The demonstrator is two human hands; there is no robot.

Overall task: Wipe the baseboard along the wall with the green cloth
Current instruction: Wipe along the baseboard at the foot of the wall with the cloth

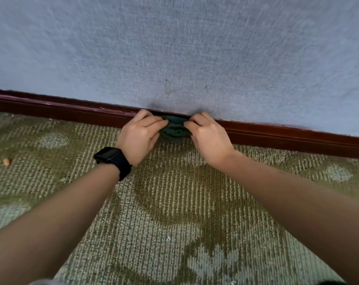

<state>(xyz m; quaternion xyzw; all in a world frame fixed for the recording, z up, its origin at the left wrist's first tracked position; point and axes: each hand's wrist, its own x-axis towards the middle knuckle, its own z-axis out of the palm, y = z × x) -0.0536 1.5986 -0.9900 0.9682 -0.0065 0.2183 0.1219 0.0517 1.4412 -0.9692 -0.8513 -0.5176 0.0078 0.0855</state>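
Your grip pinches the green cloth [175,128] between left hand [139,136] and right hand [207,138], bunched against the baseboard [277,134], whose long axis runs left-right.

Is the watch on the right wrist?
No, the black watch sits on the left wrist, while the right hand has a bare wrist.

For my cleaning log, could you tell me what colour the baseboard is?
Dark reddish-brown baseboard, clearest in the head view.
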